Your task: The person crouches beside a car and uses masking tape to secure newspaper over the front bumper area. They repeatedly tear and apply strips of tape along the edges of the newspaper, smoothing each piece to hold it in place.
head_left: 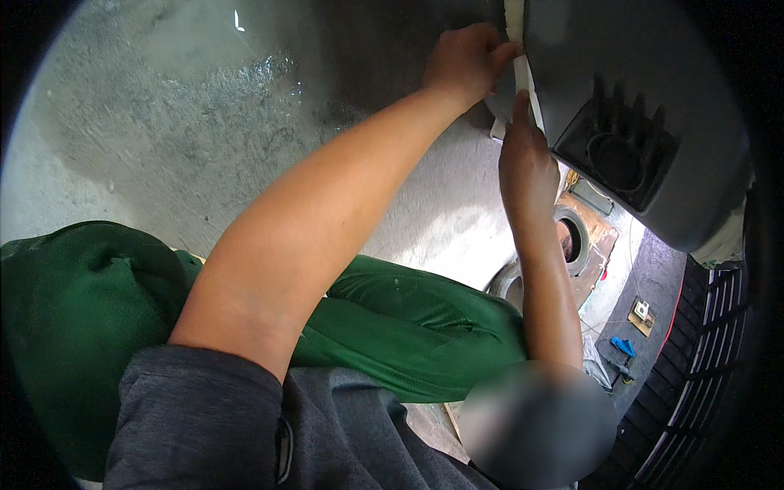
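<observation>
A pale, tape-like strip (523, 73) runs along the edge of a large dark grey panel (621, 49) at the upper right. My left hand (467, 64) reaches across from the lower left, its fingers curled and the thumb and fingertips pinching at the strip. Just below it, my right hand (529, 167) is closed at the same edge, with one digit pointing up along the strip. Part of its grip is hidden behind the hand. Set into the panel to the right of my hands is a black recess (621, 155) with a round opening.
Wet-looking grey concrete floor (204, 122) spreads to the left. Behind my right forearm are a tyre (576, 237) and a brown board (600, 245). A blue object (622, 346) lies farther right, near a dark slatted grille (702, 351). Green trousers (408, 327) cover the legs below.
</observation>
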Demonstrator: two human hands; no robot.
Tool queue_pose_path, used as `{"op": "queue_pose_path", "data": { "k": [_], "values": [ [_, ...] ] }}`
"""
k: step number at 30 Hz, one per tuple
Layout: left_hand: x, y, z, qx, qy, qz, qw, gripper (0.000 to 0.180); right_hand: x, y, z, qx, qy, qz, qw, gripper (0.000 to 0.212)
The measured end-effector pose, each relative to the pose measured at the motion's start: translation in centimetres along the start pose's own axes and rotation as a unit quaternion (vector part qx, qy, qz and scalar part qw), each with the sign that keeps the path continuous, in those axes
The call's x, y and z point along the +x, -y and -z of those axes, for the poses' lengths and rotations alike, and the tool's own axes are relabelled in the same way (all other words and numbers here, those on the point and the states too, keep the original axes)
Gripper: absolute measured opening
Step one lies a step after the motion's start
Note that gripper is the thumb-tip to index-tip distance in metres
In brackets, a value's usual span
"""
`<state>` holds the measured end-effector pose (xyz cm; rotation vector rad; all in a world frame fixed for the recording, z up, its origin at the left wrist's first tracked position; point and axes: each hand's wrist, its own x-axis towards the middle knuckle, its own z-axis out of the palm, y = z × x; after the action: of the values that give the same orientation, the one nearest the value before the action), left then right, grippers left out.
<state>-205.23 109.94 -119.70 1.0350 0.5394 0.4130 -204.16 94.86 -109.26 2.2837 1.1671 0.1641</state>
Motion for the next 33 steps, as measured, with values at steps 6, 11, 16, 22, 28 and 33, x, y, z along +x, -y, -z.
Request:
{"op": "queue_pose_path", "data": {
  "k": [6,11,16,22,28,33],
  "values": [
    [-0.5,0.3,-1.1,0.002,0.015,0.031,0.999,0.043,1.2,-1.2,-0.4,-0.056,0.028,-0.014,0.998,0.056],
    [-0.7,0.5,-1.3,-0.007,0.021,0.032,0.999,0.043,1.4,-1.0,-0.4,-0.040,0.047,-0.036,0.997,0.056],
    [0.6,1.5,-1.4,0.026,0.009,-0.008,1.000,0.041,1.7,-0.8,-0.5,-0.025,0.049,-0.035,0.998,0.054],
    [0.9,1.0,-0.5,0.094,-0.010,-0.045,0.995,0.039,1.8,-0.6,-0.2,-0.002,0.065,-0.054,0.996,0.061],
    [1.1,1.5,-0.3,0.081,0.005,-0.064,0.995,0.036,2.2,-0.2,0.1,-0.014,0.104,-0.084,0.991,0.061],
    [0.8,0.7,-1.0,0.123,0.043,-0.029,0.991,0.031,1.4,-0.1,0.5,0.006,0.096,-0.082,0.992,0.060]
  ]
}}
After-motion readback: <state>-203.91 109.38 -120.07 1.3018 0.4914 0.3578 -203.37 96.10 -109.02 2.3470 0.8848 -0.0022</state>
